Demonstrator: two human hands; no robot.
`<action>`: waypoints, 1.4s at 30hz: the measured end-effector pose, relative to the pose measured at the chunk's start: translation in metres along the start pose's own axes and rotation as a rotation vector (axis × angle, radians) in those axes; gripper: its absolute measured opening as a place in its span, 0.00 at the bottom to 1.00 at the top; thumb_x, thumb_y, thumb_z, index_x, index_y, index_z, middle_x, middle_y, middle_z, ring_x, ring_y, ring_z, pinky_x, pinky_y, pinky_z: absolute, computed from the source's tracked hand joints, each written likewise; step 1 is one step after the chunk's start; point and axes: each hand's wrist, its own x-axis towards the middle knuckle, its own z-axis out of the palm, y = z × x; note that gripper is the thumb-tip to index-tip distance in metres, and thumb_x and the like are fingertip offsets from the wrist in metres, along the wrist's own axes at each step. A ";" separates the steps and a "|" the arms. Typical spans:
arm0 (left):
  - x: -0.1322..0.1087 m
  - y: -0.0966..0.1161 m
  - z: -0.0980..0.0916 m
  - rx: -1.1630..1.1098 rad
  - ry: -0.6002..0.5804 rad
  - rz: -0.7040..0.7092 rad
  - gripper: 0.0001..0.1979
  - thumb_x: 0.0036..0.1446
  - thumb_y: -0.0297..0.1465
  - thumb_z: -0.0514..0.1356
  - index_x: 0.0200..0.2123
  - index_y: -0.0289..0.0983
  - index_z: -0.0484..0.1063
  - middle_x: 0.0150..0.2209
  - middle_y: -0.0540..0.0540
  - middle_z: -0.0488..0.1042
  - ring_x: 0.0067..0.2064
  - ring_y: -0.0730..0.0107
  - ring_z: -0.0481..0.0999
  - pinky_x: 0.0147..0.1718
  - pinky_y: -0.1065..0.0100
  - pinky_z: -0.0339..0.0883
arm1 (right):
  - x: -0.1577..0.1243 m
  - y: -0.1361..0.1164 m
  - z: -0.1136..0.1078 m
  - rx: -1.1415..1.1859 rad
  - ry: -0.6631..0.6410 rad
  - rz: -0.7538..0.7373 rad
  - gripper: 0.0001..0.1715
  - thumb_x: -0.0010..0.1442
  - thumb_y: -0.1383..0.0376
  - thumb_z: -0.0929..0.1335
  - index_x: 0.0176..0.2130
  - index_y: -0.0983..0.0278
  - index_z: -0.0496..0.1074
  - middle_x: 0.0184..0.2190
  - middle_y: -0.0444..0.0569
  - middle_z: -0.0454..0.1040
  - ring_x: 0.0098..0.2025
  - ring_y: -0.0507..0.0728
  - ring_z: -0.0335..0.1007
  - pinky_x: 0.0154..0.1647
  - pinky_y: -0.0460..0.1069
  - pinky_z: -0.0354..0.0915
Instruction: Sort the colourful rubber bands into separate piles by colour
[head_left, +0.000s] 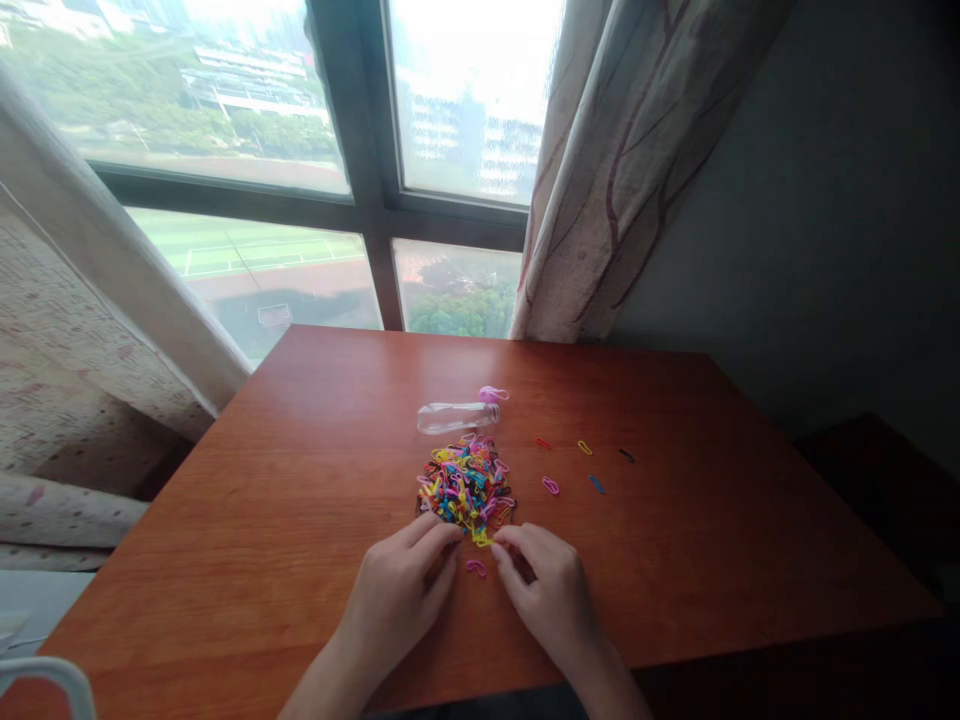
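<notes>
A heap of small plastic stitch markers (461, 480) in many colours lies on the table just past my fingertips. My left hand (409, 575) is at the heap's near left edge, thumb and forefinger closed together; what they hold, if anything, is hidden. On the other side my right hand (547, 575) pinches at the near right edge, with a yellow stitch marker (482, 540) at its fingertips. Between the two hands, a single pink stitch marker (476, 568) rests on the wood.
Behind the heap a clear plastic bottle (456, 417) lies on its side, with a pink cap with a loop (492, 394) by its mouth. Right of the heap lie separate markers: red (543, 443), yellow (585, 448), black (626, 455), blue (597, 484) and pink (550, 485). The brown table (285, 480) meets a window.
</notes>
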 end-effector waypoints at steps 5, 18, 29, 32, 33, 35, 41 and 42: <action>0.000 0.000 0.000 -0.002 0.009 0.012 0.09 0.63 0.27 0.53 0.39 0.41 0.72 0.34 0.49 0.77 0.32 0.69 0.77 0.30 0.72 0.68 | 0.001 -0.002 -0.003 0.109 0.035 0.021 0.10 0.67 0.64 0.64 0.35 0.62 0.74 0.26 0.44 0.74 0.27 0.53 0.70 0.29 0.45 0.62; -0.001 0.000 -0.001 0.012 0.024 0.037 0.08 0.63 0.26 0.53 0.38 0.41 0.71 0.33 0.49 0.76 0.31 0.71 0.76 0.29 0.73 0.66 | 0.049 0.113 -0.070 -0.300 0.262 0.229 0.20 0.65 0.52 0.63 0.34 0.63 0.77 0.25 0.49 0.77 0.25 0.55 0.71 0.29 0.48 0.62; 0.000 0.001 -0.002 0.003 0.058 0.030 0.09 0.62 0.27 0.53 0.38 0.41 0.73 0.33 0.49 0.76 0.29 0.72 0.76 0.28 0.74 0.67 | 0.054 0.126 -0.071 -0.286 0.265 0.251 0.24 0.65 0.50 0.63 0.38 0.65 0.78 0.25 0.50 0.77 0.26 0.56 0.71 0.29 0.48 0.63; 0.001 0.001 -0.003 -0.001 0.107 0.004 0.08 0.63 0.27 0.54 0.37 0.41 0.73 0.32 0.48 0.76 0.30 0.71 0.76 0.29 0.74 0.68 | 0.048 0.112 -0.067 -0.253 0.291 0.222 0.20 0.64 0.52 0.64 0.38 0.63 0.77 0.27 0.50 0.78 0.27 0.56 0.72 0.31 0.48 0.65; 0.001 0.000 -0.003 -0.008 0.126 -0.012 0.07 0.63 0.27 0.54 0.38 0.41 0.73 0.32 0.49 0.76 0.31 0.71 0.77 0.29 0.74 0.68 | 0.044 0.105 -0.064 -0.231 0.293 0.202 0.18 0.64 0.54 0.64 0.37 0.63 0.77 0.28 0.50 0.78 0.27 0.56 0.73 0.32 0.48 0.66; 0.000 -0.001 -0.003 -0.026 0.158 -0.048 0.07 0.63 0.27 0.55 0.39 0.41 0.72 0.33 0.49 0.76 0.33 0.71 0.77 0.31 0.73 0.68 | 0.035 0.087 -0.054 -0.175 0.261 0.162 0.16 0.65 0.57 0.64 0.36 0.62 0.77 0.31 0.50 0.79 0.29 0.56 0.74 0.32 0.48 0.67; -0.001 -0.004 -0.003 -0.030 0.139 -0.074 0.06 0.64 0.27 0.55 0.39 0.41 0.71 0.33 0.50 0.75 0.33 0.71 0.77 0.30 0.73 0.67 | 0.008 0.036 -0.018 -0.077 0.074 0.083 0.11 0.66 0.64 0.64 0.36 0.61 0.75 0.29 0.46 0.77 0.30 0.54 0.74 0.31 0.46 0.65; -0.001 -0.004 -0.002 -0.025 0.127 -0.070 0.06 0.63 0.27 0.55 0.39 0.41 0.72 0.33 0.50 0.75 0.32 0.71 0.77 0.30 0.73 0.67 | 0.005 0.031 -0.014 -0.078 0.058 0.077 0.10 0.66 0.65 0.64 0.36 0.61 0.75 0.29 0.45 0.76 0.29 0.54 0.73 0.31 0.46 0.65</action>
